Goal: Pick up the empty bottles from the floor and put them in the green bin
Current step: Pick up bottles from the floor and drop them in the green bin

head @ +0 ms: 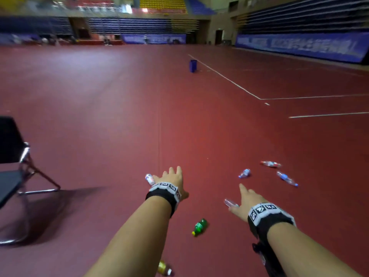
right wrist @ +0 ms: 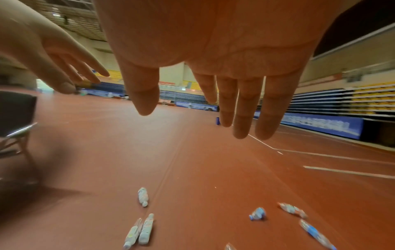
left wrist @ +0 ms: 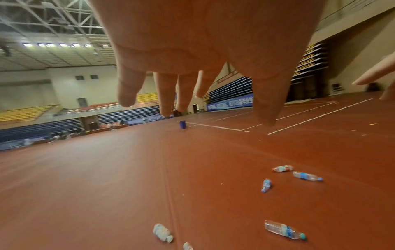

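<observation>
Both hands are stretched out over the red floor (head: 99, 116) with fingers spread, and they hold nothing. From the head camera, the left hand (head: 171, 177) is above a clear bottle (head: 149, 179) and the right hand (head: 246, 199) is above another clear bottle (head: 230, 202). A green bottle (head: 200, 226) lies near, between the two arms. Three more water bottles lie to the right, one with a blue label (head: 244, 173). A blue bin (head: 193, 65) stands far off by the white line. No green bin shows. A black folding chair (head: 14, 166) stands on the left.

From the left wrist camera, the left hand's fingers (left wrist: 166, 94) hang loose and apart, high over the floor. A crushed bottle (left wrist: 162, 233) lies below.

From the right wrist camera, the right hand's fingers (right wrist: 241, 110) are straight and open. Two bottles side by side (right wrist: 140, 231) lie near on the floor.

I think the reach for the first bottles is just starting. Next, each hand needs to go down low and close around a bottle. Then the green bin has to be found.
</observation>
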### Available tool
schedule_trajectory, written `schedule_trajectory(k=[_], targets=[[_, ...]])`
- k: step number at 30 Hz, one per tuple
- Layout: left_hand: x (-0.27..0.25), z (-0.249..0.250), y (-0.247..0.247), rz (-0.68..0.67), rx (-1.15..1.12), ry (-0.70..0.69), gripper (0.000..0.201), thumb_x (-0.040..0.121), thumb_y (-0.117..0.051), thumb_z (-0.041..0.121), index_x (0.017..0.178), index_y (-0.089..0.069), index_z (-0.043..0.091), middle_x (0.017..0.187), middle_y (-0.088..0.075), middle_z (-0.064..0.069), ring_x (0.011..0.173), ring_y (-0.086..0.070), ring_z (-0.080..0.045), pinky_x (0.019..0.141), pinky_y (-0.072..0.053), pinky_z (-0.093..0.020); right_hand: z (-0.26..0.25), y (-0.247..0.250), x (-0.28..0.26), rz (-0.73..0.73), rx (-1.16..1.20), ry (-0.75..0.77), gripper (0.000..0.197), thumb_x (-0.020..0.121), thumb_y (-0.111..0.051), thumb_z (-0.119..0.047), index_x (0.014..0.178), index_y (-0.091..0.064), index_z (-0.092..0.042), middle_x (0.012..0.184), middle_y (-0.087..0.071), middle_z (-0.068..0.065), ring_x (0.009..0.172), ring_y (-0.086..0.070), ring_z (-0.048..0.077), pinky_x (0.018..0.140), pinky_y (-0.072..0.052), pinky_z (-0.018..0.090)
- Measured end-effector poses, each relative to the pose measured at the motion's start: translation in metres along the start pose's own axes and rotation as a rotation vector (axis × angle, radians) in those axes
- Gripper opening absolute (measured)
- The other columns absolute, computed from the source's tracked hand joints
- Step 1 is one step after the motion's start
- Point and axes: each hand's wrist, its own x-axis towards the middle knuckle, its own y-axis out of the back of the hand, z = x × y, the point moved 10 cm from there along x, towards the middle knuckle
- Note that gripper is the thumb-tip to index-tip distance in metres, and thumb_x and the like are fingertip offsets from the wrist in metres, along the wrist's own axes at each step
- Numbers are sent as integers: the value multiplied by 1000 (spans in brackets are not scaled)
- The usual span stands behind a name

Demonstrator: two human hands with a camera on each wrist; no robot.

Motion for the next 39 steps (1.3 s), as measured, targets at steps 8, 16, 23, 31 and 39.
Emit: schedule_trajectory(k=[8, 16, 23, 31, 39], targets=[[96, -94, -44, -43, -102, 310, 94, 85, -55, 53, 155, -2, 18, 159, -17, -7, 143, -24, -31, 110, -19, -65, -97, -31, 155, -105, -111, 247, 98, 87, -57, -58, 156, 3, -24, 158, -23, 1, 141, -32, 25, 108, -39, 41], [235, -168, -138, -161, -163, 434, 111, 79, -69, 54, 154, 7, 24, 163, -1, -6, 147, -15, -31, 112, -18, -64, -201, -127, 309, -182, -190, 382, 98, 86, -57, -58, 156, 3, -25, 155, -24, 0, 138, -33, 25, 104, -42, 42], [369, -193, -270, -165, -309, 510, 103, 84, -61, 56, 153, 12, 33, 163, 5, -3, 144, -25, -30, 111, -22, -63, -249, -261, 457, -257, -259, 447, 104, 83, -63, -57, 156, 4, -24, 156, -22, 2, 138, -33, 26, 103, -42, 42], [521, -258, -500, -201, -349, 619, 108, 79, -68, 56, 149, 14, 45, 163, 5, -4, 140, -32, -33, 109, -28, -63, -304, -475, 631, -282, -329, 598, 109, 78, -65, -58, 156, 3, -23, 152, -23, 7, 131, -39, 29, 98, -43, 43], [613, -298, -682, -244, -446, 626, 111, 79, -71, 46, 149, 16, 44, 163, 5, -9, 137, -37, -37, 106, -40, -51, -342, -657, 718, -333, -397, 722, 110, 78, -67, -60, 155, 5, -30, 162, 9, 9, 133, -36, 37, 96, -43, 45]])
